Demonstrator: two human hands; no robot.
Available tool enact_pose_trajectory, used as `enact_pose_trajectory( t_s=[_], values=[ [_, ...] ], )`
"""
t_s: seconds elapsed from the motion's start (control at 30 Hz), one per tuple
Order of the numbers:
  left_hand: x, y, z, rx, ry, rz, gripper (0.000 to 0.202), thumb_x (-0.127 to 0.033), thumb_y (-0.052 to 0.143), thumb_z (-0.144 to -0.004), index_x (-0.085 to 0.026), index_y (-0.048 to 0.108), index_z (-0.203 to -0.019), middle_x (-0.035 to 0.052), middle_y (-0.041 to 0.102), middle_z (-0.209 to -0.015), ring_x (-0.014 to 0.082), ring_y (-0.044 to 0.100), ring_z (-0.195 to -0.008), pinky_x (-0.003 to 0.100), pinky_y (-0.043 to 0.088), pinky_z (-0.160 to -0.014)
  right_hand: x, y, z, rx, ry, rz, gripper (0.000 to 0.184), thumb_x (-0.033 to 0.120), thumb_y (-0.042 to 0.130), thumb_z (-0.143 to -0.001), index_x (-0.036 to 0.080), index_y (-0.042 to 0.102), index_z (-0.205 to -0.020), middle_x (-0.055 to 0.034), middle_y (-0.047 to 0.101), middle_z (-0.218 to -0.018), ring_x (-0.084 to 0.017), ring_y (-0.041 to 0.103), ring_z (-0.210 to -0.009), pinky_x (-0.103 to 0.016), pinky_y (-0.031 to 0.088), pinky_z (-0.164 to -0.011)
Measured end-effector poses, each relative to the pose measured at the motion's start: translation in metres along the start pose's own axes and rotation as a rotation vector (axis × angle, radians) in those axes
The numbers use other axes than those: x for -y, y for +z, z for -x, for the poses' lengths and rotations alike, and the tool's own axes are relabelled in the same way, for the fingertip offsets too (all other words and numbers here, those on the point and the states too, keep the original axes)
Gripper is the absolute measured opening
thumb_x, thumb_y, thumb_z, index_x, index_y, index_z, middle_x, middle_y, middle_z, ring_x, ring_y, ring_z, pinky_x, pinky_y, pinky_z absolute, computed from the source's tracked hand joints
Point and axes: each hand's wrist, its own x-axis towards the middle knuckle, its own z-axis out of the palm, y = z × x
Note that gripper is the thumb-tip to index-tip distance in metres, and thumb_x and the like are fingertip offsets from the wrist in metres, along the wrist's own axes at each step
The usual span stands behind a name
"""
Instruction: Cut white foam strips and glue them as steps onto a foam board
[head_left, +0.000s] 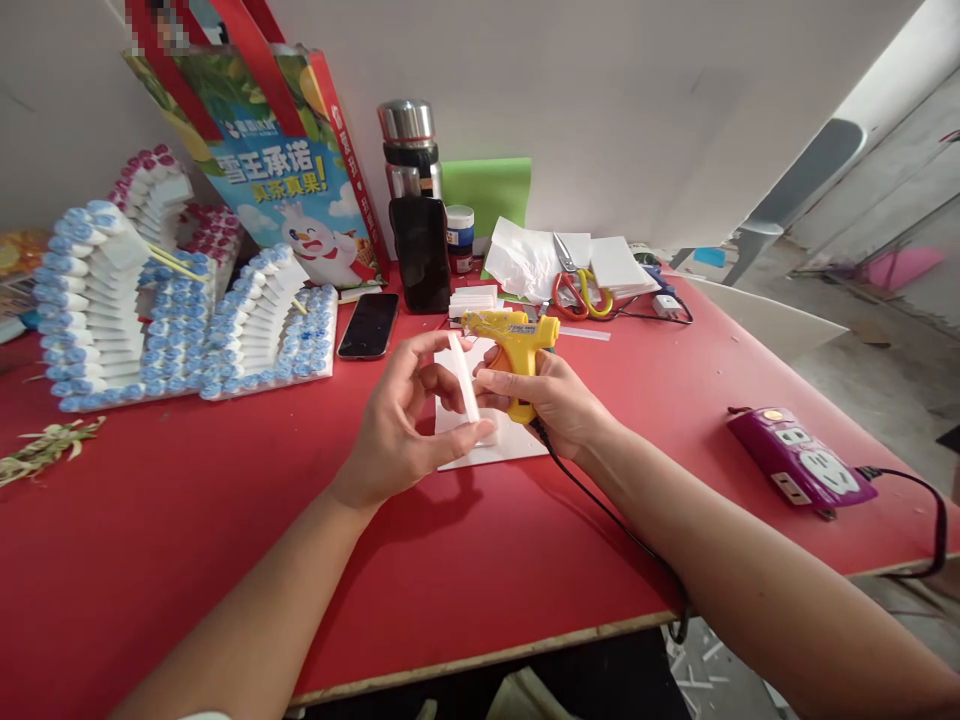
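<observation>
My left hand (409,420) is closed on a thin white strip (463,376), gripping it at its two ends between thumb and fingertips. Wrapped round the handle of a yellow hot glue gun (517,350) is my right hand (551,395). The gun's nozzle points left, close to the top of the strip; I cannot tell whether they touch. Beneath both hands a white board (457,458) lies on the red table, with a small white piece on it partly hidden by my left thumb. A black cord runs from the gun along my right forearm.
Behind the hands lie white strips (474,300), scissors (576,282) and white paper (521,258). Phones (369,326), a steel flask (407,135) and a printed bag (292,190) stand or lie left of them. Blue-tipped white models (90,300) sit left; a purple power strip (799,460), right.
</observation>
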Motion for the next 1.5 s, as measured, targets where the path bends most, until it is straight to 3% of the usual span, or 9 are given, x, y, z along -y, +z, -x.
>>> enact_pose_trajectory(
  t_s=[0.13,0.3,0.47,0.87,1.0,1.17,1.23,1.33,1.5],
  values=[
    [0.005,-0.010,-0.003,-0.098,0.193,-0.428,0.076,-0.032,0.091,-0.066,-0.028,0.058,-0.133,0.0071,0.053,-0.123,0.0172,0.056,-0.086,0.035,0.052,-0.086,-0.001,-0.007,-0.005,-0.139,-0.002,-0.055,0.033,0.023,0.093,-0.066,0.017,0.065,-0.082,-0.0001,0.069,-0.078,-0.017,0.073,-0.080,-0.031,0.060,-0.083],
    [0.006,-0.015,-0.008,-0.073,0.318,-0.798,0.072,-0.038,0.088,-0.069,-0.025,0.058,-0.133,0.0098,0.050,-0.116,0.0273,0.056,-0.103,0.041,0.050,-0.095,0.000,-0.007,-0.006,-0.164,0.022,-0.119,0.036,0.020,0.095,-0.062,0.017,0.066,-0.083,-0.0015,0.069,-0.082,-0.020,0.075,-0.090,-0.033,0.060,-0.089],
    [0.006,-0.010,-0.006,-0.028,0.396,-0.934,0.072,-0.044,0.083,-0.076,-0.022,0.052,-0.137,0.0125,0.050,-0.116,0.0312,0.056,-0.110,0.042,0.051,-0.096,-0.005,0.002,-0.002,-0.091,0.105,-0.075,0.038,0.018,0.094,-0.059,0.017,0.065,-0.083,0.0026,0.064,-0.074,-0.010,0.061,-0.062,-0.025,0.053,-0.060],
    [0.012,-0.010,-0.008,-0.001,0.438,-1.051,0.073,-0.049,0.080,-0.080,-0.017,0.052,-0.140,0.0153,0.058,-0.121,0.0317,0.060,-0.115,0.046,0.052,-0.100,-0.010,-0.001,-0.005,-0.160,-0.044,0.071,0.039,0.020,0.093,-0.060,0.016,0.063,-0.083,0.0037,0.065,-0.075,-0.008,0.058,-0.062,-0.023,0.050,-0.062],
    [0.016,-0.014,-0.009,-0.056,0.222,-0.811,0.073,-0.049,0.084,-0.074,-0.018,0.060,-0.135,0.0138,0.060,-0.125,0.0308,0.061,-0.117,0.044,0.050,-0.102,-0.004,-0.007,-0.007,-0.161,-0.146,0.155,0.032,0.036,0.088,-0.074,0.017,0.065,-0.087,-0.0003,0.067,-0.079,-0.014,0.068,-0.075,-0.028,0.057,-0.074],
    [0.018,-0.026,-0.019,-0.223,-0.342,0.181,0.055,-0.056,0.075,-0.080,-0.014,0.071,-0.115,0.0128,0.071,-0.112,0.0250,0.068,-0.103,0.035,0.056,-0.091,0.010,-0.020,-0.008,-0.258,-0.215,0.137,0.040,0.053,0.080,-0.080,0.016,0.068,-0.088,-0.0054,0.070,-0.085,-0.017,0.071,-0.071,-0.032,0.060,-0.071],
    [0.018,-0.032,-0.023,-0.258,-0.472,0.510,0.057,-0.062,0.067,-0.084,-0.011,0.073,-0.107,0.0153,0.073,-0.106,0.0247,0.070,-0.099,0.033,0.058,-0.085,0.012,-0.023,-0.008,-0.244,-0.204,0.124,0.041,0.056,0.079,-0.081,0.017,0.068,-0.087,-0.0061,0.071,-0.085,-0.016,0.070,-0.068,-0.030,0.060,-0.068],
    [0.020,-0.037,-0.027,-0.284,-0.527,0.733,0.063,-0.065,0.057,-0.089,-0.007,0.073,-0.107,0.0180,0.074,-0.106,0.0242,0.071,-0.098,0.031,0.061,-0.080,0.011,-0.024,-0.009,-0.200,-0.167,0.110,0.041,0.056,0.078,-0.081,0.017,0.068,-0.085,-0.0064,0.071,-0.084,-0.016,0.069,-0.067,-0.029,0.058,-0.064],
    [0.021,-0.037,-0.026,-0.236,-0.510,0.884,0.062,-0.062,0.052,-0.093,-0.007,0.071,-0.115,0.0188,0.074,-0.113,0.0246,0.072,-0.103,0.030,0.062,-0.078,0.007,-0.023,-0.011,-0.186,-0.155,0.102,0.039,0.055,0.078,-0.081,0.017,0.068,-0.083,-0.0057,0.070,-0.084,-0.016,0.069,-0.071,-0.028,0.057,-0.065]
  ],
)
